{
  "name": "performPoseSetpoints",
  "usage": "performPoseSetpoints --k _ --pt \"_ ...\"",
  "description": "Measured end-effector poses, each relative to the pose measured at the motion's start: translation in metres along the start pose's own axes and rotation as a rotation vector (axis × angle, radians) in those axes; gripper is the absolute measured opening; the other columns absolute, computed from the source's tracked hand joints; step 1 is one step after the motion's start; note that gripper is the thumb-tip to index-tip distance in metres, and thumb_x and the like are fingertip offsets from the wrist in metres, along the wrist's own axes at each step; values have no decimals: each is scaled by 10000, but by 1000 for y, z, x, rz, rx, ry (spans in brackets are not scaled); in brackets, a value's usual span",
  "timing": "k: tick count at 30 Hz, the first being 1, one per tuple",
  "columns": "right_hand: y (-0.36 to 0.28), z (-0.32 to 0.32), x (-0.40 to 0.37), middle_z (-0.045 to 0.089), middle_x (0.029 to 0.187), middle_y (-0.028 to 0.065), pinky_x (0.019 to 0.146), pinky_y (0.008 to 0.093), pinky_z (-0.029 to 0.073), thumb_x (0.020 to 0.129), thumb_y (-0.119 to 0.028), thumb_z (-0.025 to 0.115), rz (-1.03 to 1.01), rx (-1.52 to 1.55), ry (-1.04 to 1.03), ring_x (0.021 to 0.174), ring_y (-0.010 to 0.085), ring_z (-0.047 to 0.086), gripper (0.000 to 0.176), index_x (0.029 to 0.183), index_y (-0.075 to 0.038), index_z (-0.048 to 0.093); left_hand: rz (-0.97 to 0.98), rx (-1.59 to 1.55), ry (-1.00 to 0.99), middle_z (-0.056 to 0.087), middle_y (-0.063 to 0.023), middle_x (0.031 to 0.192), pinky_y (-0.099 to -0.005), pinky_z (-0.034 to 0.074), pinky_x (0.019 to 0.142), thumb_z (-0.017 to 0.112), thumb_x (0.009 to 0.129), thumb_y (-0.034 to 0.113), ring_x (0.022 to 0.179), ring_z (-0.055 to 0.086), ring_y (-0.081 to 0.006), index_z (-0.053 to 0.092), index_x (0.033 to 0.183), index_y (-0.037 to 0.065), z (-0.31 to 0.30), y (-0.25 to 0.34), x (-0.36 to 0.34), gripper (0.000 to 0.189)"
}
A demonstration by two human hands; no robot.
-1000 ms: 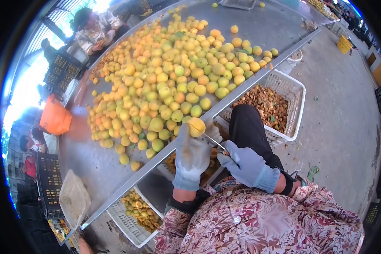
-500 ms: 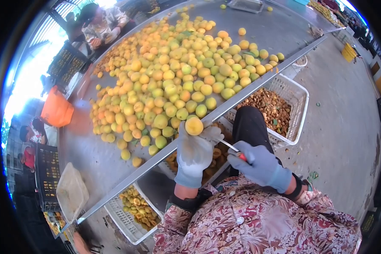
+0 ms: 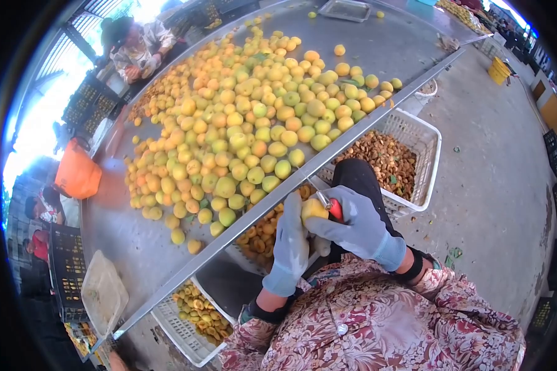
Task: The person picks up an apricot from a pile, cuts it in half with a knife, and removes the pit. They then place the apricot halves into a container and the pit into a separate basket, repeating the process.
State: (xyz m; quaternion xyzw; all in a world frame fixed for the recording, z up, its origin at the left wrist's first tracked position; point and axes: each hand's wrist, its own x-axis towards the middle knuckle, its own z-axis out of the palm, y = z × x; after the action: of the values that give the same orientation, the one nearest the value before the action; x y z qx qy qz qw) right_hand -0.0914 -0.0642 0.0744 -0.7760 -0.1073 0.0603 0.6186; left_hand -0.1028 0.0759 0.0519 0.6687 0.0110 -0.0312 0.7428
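Yellow round apricot [image 3: 314, 209] pinched in grey-gloved left hand [image 3: 291, 240]; grey-gloved right hand [image 3: 358, 226] closed around red-handled metal tool [image 3: 336, 211], just beside the fruit.

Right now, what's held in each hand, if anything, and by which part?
Left hand: yellow fruit, by its side. Right hand: metal-ended tool, by its red handle. Can't tell if the right fingers also grip the fruit.

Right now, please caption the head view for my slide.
Left hand holds a fruit, right hand a red-handled tool, beside a heaped table.
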Motion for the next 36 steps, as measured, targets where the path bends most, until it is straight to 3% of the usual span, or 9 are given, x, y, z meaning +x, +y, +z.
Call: performPoseSetpoints --k 4,6,8,9,14,16,18,27,36 --pt "-5 -1 -2 575 977 41 787 259 437 742 -142 737 -54 -38 -37 870 116 536 468 1151 -12 552 138 144 -30 605 -85 884 -195 449 638 381 961 351 661 569 -114 555 1050 -15 -21 -22 3 415" --pt "17 16 4 572 819 45 586 214 443 798 -253 674 -271 448 78 711 118 554 434 1139 -11 559 331 382 31 602 -93 968 -213 458 714 426 956 300 750 591 -124 544 1113 -27 -26 -18 4 382" --pt "-3 -7 -3 566 766 33 514 203 400 825 -269 643 13 557 -3 611 98 520 397 1118 -12 565 132 -88 -218 568 -137 1112 -271 446 816 486 924 191 877 600 -192 495 1218 -32 -17 21 1 369" --pt "-10 -16 -6 560 713 21 442 191 356 852 -285 612 302 658 -84 510 78 485 368 1096 -14 570 129 -87 -221 568 -137 1112 -271 446 816 486 924 191 877 600 -192 495 1218 -32 -16 25 -1 369" --pt "-7 -11 -7 560 654 -2 379 181 286 901 -363 529 371 706 -171 430 39 415 329 971 -45 582 649 472 -199 618 -141 1013 -300 442 737 487 908 168 792 602 -215 471 1264 -22 -14 17 7 403" --pt "-3 -6 -5 549 648 -16 384 173 307 902 -361 532 292 761 -173 445 23 429 319 981 -56 581 415 332 -223 632 -105 957 -304 417 707 493 908 171 741 589 -209 467 1271 -20 -12 21 1 412" --pt "-4 -4 -5 558 659 -20 393 163 334 904 -361 532 310 810 -119 466 12 449 315 993 -62 571 731 867 -70 633 -95 977 -313 398 737 542 870 179 720 575 -226 452 1285 -20 -12 14 5 468" --pt "-4 -6 -4 562 633 -28 380 140 342 879 -440 544 381 624 -152 435 18 458 384 959 -64 553 735 923 -129 595 -105 1004 -358 361 805 630 778 259 777 535 -256 419 1298 -9 -11 6 5 621" --pt "10 28 0 574 750 -17 502 166 406 900 -171 568 152 865 181 601 9 496 143 951 -37 568 717 701 99 580 -154 978 -362 414 783 533 862 255 841 558 -291 461 1213 -17 12 -18 7 451"
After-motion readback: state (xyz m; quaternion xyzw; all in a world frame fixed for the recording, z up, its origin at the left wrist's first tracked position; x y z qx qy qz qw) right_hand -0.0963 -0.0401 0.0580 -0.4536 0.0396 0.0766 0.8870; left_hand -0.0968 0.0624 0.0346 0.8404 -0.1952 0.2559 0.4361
